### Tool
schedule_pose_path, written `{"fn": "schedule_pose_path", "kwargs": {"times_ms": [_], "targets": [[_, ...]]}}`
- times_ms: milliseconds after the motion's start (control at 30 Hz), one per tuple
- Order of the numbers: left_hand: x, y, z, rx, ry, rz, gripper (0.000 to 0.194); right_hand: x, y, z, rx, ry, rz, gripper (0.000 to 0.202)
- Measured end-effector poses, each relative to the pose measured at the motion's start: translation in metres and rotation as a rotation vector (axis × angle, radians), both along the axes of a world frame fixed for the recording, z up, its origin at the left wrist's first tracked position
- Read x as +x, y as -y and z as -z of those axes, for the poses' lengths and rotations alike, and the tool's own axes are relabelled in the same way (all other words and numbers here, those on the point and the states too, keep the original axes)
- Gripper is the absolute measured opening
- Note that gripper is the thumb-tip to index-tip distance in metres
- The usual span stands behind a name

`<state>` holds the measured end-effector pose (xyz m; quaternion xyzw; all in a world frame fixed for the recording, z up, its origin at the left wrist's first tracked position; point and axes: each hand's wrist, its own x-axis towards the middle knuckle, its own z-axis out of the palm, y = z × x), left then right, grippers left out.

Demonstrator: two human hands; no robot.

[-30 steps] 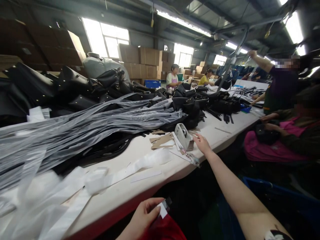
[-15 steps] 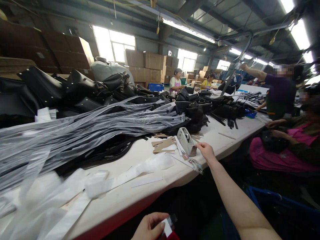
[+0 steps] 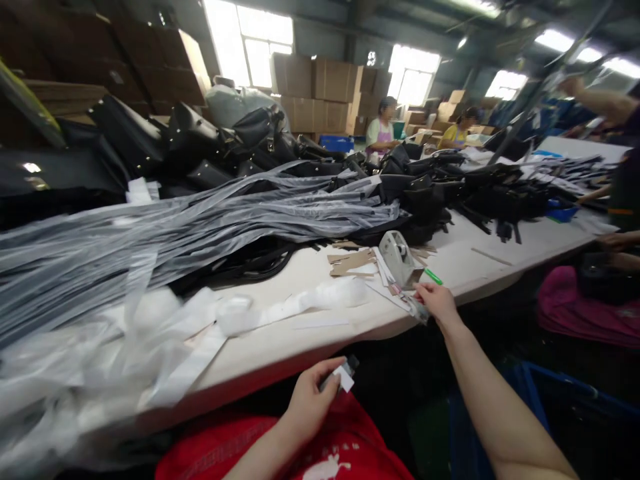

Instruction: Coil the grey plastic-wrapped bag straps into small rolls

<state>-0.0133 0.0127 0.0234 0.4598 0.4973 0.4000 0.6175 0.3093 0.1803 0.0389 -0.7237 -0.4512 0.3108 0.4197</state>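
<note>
My left hand (image 3: 314,399), low in front of the red apron (image 3: 360,433), pinches a small dark piece with a white paper tag (image 3: 346,379) on it. What the dark piece is I cannot make out. On the table edge, my right hand (image 3: 436,303) has thumb and fingers pressed together just below the front of a grey tape dispenser (image 3: 397,257). Crumpled clear tape (image 3: 419,311) hangs by its fingertips; whether they grip it is too blurred to tell. Behind that hand lies a green pen-like stick (image 3: 433,276).
Brown card scraps (image 3: 353,261) lie left of the dispenser. Plastic-wrapped straps (image 3: 280,207) and black bags (image 3: 190,140) are heaped along the white table (image 3: 285,293). White wrapping film (image 3: 195,320) covers its near left. A blue crate (image 3: 545,393) stands below right; co-workers sit beyond.
The view has shifted down and right. My left hand shows more fully with the tagged piece. My right hand has dropped from the dispenser's front edge toward the crumpled tape, uncovering the green stick.
</note>
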Motion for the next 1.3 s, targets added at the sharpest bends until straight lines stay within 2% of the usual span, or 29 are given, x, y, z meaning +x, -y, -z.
{"fn": "schedule_pose_path", "kwargs": {"times_ms": [100,200,267,333,500,667,867,967,1167,1300], "targets": [[-0.001,-0.003,-0.002,0.059,-0.072,-0.151,0.037,-0.054,0.053,-0.008,0.005,-0.114,-0.240,0.035],[-0.001,-0.007,-0.001,0.097,-0.135,-0.226,0.035,-0.113,0.108,-0.013,-0.068,-0.288,-0.513,0.036],[-0.001,-0.008,-0.001,0.118,-0.179,-0.253,0.036,-0.142,0.134,-0.011,-0.133,-0.375,-0.594,0.036],[-0.002,-0.007,-0.002,0.146,-0.223,-0.266,0.036,-0.159,0.147,-0.005,-0.170,-0.434,-0.617,0.036],[-0.006,-0.003,-0.006,0.196,-0.279,-0.268,0.035,-0.168,0.146,0.009,-0.218,-0.502,-0.594,0.036],[-0.008,-0.001,-0.010,0.192,-0.273,-0.262,0.034,-0.168,0.141,0.009,-0.316,-0.543,-0.613,0.038],[-0.007,-0.004,-0.004,0.093,-0.172,-0.292,0.037,-0.167,0.141,0.011,-0.395,-0.634,-0.735,0.040],[-0.007,-0.005,-0.003,0.086,-0.164,-0.327,0.038,-0.172,0.139,0.014,-0.377,-0.682,-0.741,0.043],[-0.010,0.001,-0.011,0.335,-0.336,-0.295,0.033,-0.194,0.137,0.021,-0.299,-0.719,-0.687,0.041],[-0.009,0.003,-0.004,0.502,-0.388,-0.327,0.034,-0.207,0.133,0.030,-0.223,-0.666,-0.603,0.039]]}}
